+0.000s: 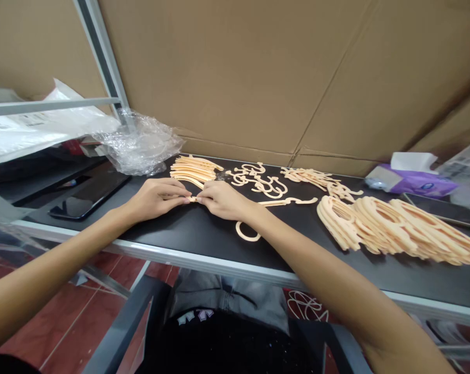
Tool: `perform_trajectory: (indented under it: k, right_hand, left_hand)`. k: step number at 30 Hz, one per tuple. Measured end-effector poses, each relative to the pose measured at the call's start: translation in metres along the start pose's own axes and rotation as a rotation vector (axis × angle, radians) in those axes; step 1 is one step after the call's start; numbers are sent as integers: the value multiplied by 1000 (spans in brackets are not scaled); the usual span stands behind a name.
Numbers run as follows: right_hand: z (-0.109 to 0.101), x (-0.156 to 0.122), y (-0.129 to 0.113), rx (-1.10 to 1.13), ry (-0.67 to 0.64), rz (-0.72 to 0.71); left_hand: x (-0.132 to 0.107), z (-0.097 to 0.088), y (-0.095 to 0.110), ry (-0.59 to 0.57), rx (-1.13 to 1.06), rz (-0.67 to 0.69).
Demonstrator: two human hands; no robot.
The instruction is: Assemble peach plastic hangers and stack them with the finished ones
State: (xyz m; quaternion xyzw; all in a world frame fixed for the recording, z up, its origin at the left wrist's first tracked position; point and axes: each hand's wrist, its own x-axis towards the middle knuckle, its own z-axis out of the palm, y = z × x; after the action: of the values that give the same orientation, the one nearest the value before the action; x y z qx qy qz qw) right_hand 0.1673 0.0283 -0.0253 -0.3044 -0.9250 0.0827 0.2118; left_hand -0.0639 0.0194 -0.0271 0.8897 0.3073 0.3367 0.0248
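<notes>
My left hand and my right hand meet fingertip to fingertip over the black table, both pinched on a small pale wooden piece. Under my right wrist lies a flat wooden hanger part with a round hook end and a long arm running right. Just behind my hands sits a stack of curved wooden strips. Loose hook-shaped pieces lie beyond them.
A long fanned row of assembled wooden hangers fills the right side. More strips lie behind it. A purple tissue pack, crumpled clear plastic and a dark phone stand about. Cardboard walls the back.
</notes>
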Motion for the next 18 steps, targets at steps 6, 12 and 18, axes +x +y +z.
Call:
perform_trajectory:
  k: [6, 12, 18]
  right_hand:
    - [1, 0, -3, -20, 25, 37]
    - [3, 0, -6, -20, 47, 62]
    - [4, 0, -7, -76, 42, 64]
  left_hand:
    - [0, 1, -3, 31, -20, 43]
    - [1, 0, -2, 39, -31, 30]
    - [1, 0, -2, 53, -39, 15]
